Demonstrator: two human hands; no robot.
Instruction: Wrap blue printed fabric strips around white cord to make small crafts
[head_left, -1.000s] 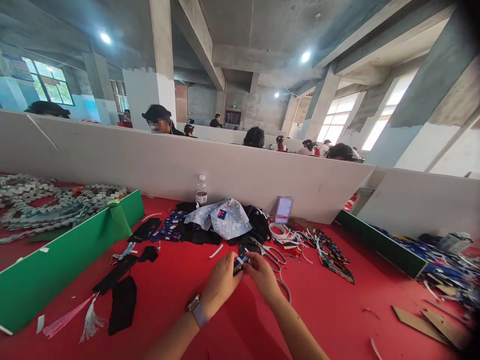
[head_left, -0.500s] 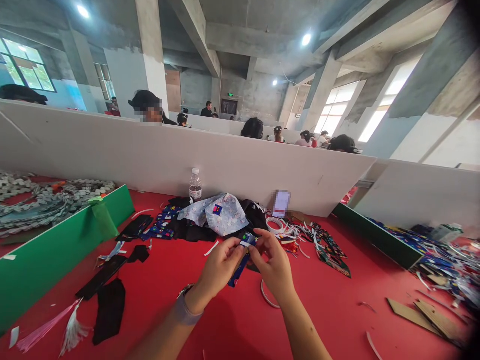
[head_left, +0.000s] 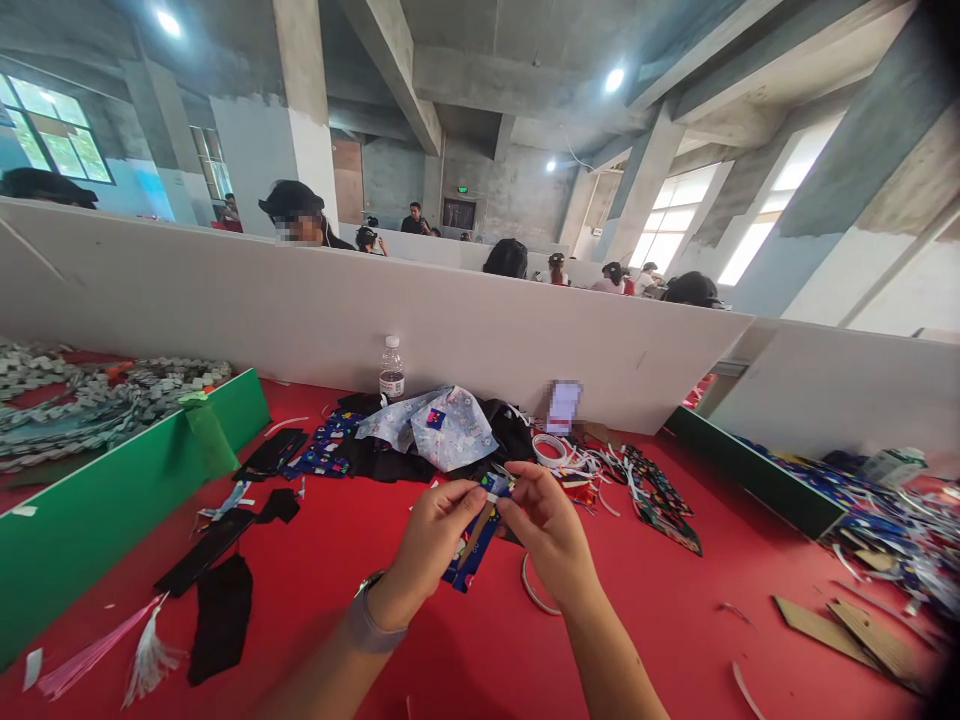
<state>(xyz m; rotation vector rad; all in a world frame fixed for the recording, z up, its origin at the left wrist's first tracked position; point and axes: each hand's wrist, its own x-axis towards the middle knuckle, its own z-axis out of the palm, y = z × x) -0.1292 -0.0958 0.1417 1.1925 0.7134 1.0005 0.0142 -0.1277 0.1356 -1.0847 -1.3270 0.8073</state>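
Observation:
A dark blue patterned piece of fabric [head_left: 461, 572] is held above the red table, slanting down toward me, with a tan strip along its face. My left hand [head_left: 436, 530] pinches its upper left part between thumb and fingers. At the top right edge, my right hand [head_left: 553, 535] has thumb and index finger closed on the same fabric, near a small white strip [head_left: 492, 496]. Whatever lies between the right fingertips is too small to make out. Behind the hands sits a heap of cloth with a light blue printed fabric [head_left: 454, 430] on top.
A water bottle [head_left: 391, 368] and a phone [head_left: 562, 407] stand against the white partition [head_left: 300, 300]. White cord [head_left: 551, 450] lies to the right, black fabric pieces [head_left: 220, 620] and tassels [head_left: 150, 655] to the left. Green dividers [head_left: 135, 500] flank the table. People sit beyond the partition.
The blue fabric has turned and come lower, so more of its face and the tan strip show. Both hands have shifted slightly and still pinch it.

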